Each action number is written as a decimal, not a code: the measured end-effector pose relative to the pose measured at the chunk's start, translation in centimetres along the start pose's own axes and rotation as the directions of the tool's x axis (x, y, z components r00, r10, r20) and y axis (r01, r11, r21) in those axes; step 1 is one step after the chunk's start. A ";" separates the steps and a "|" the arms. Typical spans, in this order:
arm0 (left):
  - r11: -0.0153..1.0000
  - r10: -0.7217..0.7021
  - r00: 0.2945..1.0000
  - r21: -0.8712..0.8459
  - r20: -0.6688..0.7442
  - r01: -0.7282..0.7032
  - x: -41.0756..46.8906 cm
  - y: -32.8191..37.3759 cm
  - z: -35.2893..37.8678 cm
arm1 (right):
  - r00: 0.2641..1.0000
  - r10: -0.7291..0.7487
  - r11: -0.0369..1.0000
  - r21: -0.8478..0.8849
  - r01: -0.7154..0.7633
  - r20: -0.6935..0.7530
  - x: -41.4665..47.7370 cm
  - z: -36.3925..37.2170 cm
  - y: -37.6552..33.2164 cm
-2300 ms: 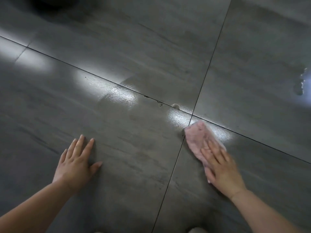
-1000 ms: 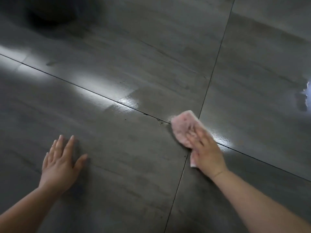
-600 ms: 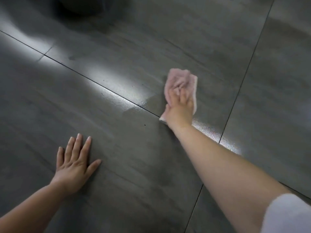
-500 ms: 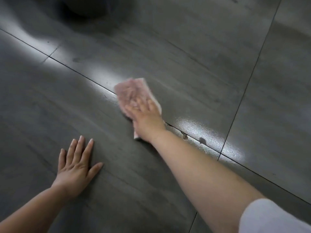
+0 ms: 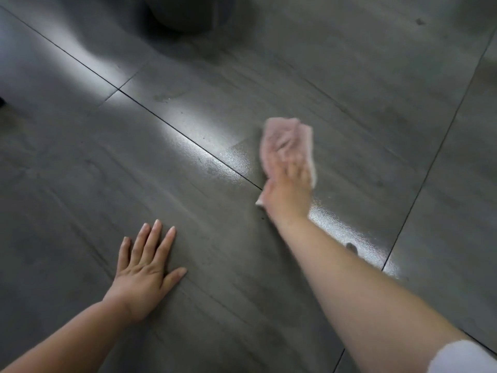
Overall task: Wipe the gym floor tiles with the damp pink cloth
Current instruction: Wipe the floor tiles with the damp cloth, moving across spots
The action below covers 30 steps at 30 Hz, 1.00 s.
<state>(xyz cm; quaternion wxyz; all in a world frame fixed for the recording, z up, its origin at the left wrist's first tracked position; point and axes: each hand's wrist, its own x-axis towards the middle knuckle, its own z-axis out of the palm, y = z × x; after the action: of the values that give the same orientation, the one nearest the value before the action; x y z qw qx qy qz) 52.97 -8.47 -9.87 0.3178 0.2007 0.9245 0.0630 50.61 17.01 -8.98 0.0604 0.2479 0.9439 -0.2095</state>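
Note:
The pink cloth (image 5: 282,135) lies flat on the dark grey floor tiles (image 5: 349,90), blurred by motion, just past a grout line. My right hand (image 5: 289,193) presses down on its near part with fingers stretched forward over it. A wet sheen on the tiles (image 5: 234,160) lies to the left of the cloth and behind my wrist. My left hand (image 5: 146,270) rests flat on the nearer tile with fingers spread, well apart from the cloth.
A dark round object (image 5: 188,12) stands on the floor at the top centre, casting a shadow. Grout lines (image 5: 166,125) cross the floor diagonally. A small chip (image 5: 351,246) marks the joint beside my right forearm. A dark edge (image 5: 1,100) shows at far left.
My right hand has swept the cloth back to the right and slightly away across the grout line. My left hand stays planted on the tile.

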 end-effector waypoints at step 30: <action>0.908 0.280 0.959 0.313 0.040 -0.278 -1.6 7.4 1.8 | 0.968 -0.166 0.977 -0.164 0.135 -0.190 -24.3 -2.4 24.1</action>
<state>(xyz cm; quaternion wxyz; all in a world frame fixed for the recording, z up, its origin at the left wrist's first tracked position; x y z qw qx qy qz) 57.72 -2.37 -8.58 0.2668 0.3789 0.8852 -0.0404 83.60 26.24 -10.32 -0.0335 0.1900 0.9744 -0.1156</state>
